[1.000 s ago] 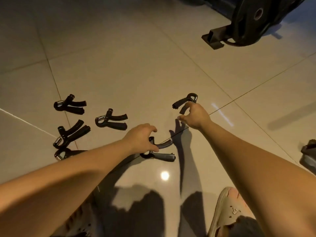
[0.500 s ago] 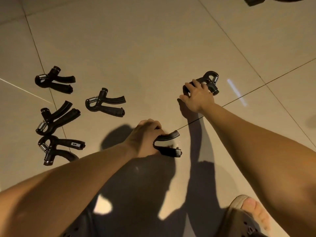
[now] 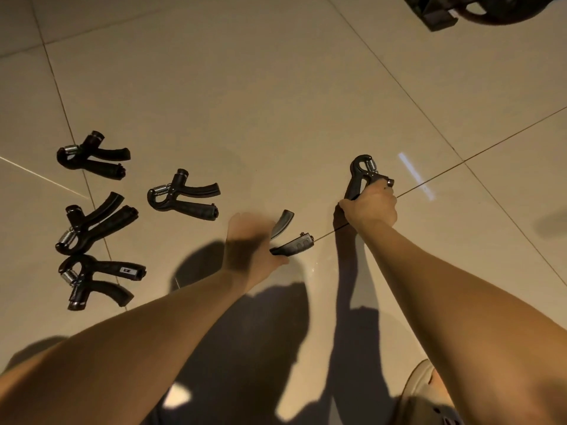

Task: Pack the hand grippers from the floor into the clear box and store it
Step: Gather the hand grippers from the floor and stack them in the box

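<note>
At the left of the frame we locate four hand grippers lying flat on the glossy beige floor tiles (image 3: 245, 87). Each is a black Y-shaped body with two curved matte handles and a bright metal coil spring at the head. They are the upper-left gripper (image 3: 92, 156), the mid-left gripper (image 3: 92, 225) below it, the lower-left gripper (image 3: 95, 279), which has a small white label on one handle, and the centre-left gripper (image 3: 184, 196) to their right. At centre, the motion-blurred left hand (image 3: 250, 243) is curled round the head of the fifth gripper (image 3: 291, 237), whose two handles project to the right. Further right, the right hand (image 3: 369, 207) is wrapped round the handles of the sixth gripper (image 3: 362, 174), with its hooked head and spring pointing up the frame. A dark round weight plate (image 3: 506, 7) sits at the upper right edge, and a pale sandal (image 3: 426, 394) at the lower right.
</note>
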